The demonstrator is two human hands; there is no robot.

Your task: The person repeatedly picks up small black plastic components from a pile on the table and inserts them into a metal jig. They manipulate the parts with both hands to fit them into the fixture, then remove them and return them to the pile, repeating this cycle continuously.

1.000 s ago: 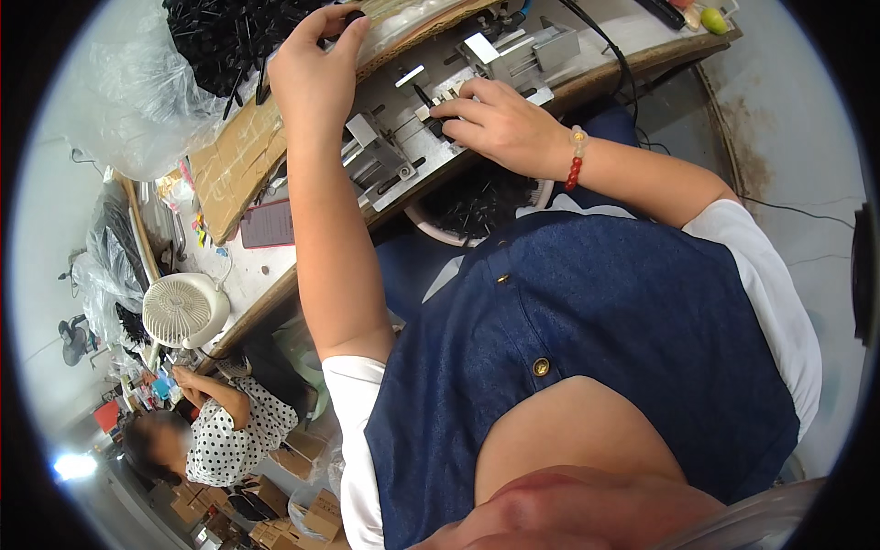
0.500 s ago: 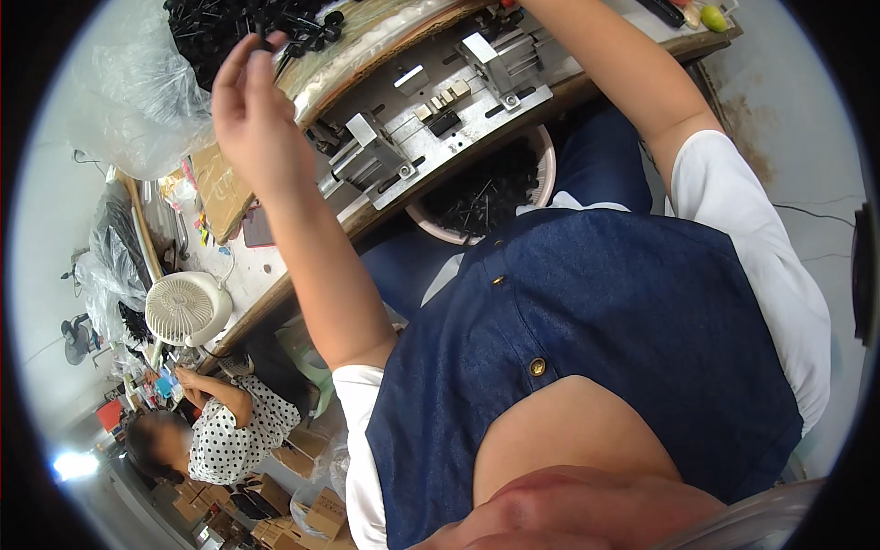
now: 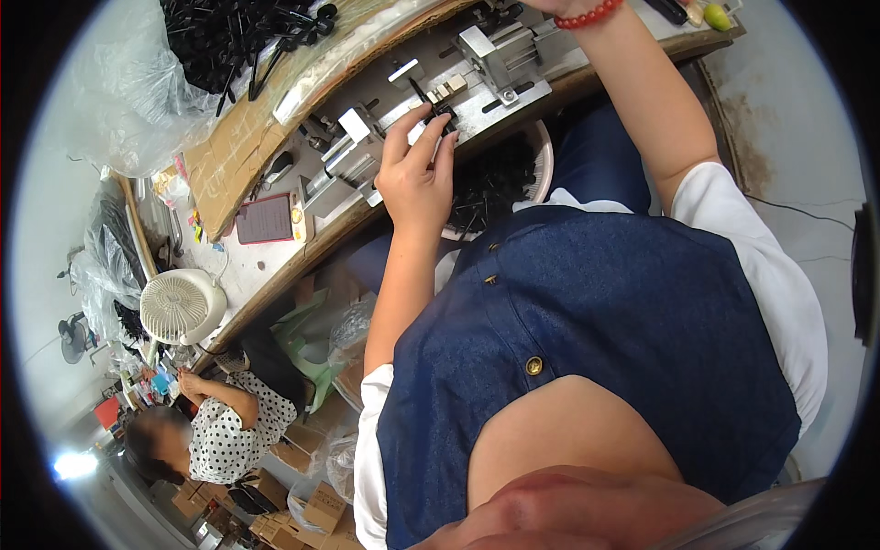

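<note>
My left hand is at the middle of a metal clamping fixture on the bench. Its thumb and fingers close on a small black stemmed part, whose thin rod points up and left. Beside the part are the fixture's pale stepped blocks. Grey metal cylinder units stand on both sides, the left one near my wrist and the right one farther off. My right hand shows only at the top edge, below it a red bead bracelet; its fingers are out of view.
Black stemmed parts lie heaped on plastic and cardboard at upper left. A pink-rimmed basin of black parts sits below the bench edge. A phone and a white fan are on the left. Another person sits beyond.
My left hand has come from the black heap down and right to the fixture, with a black stemmed part. My right hand has shifted slightly, bringing the red bracelet into view.
</note>
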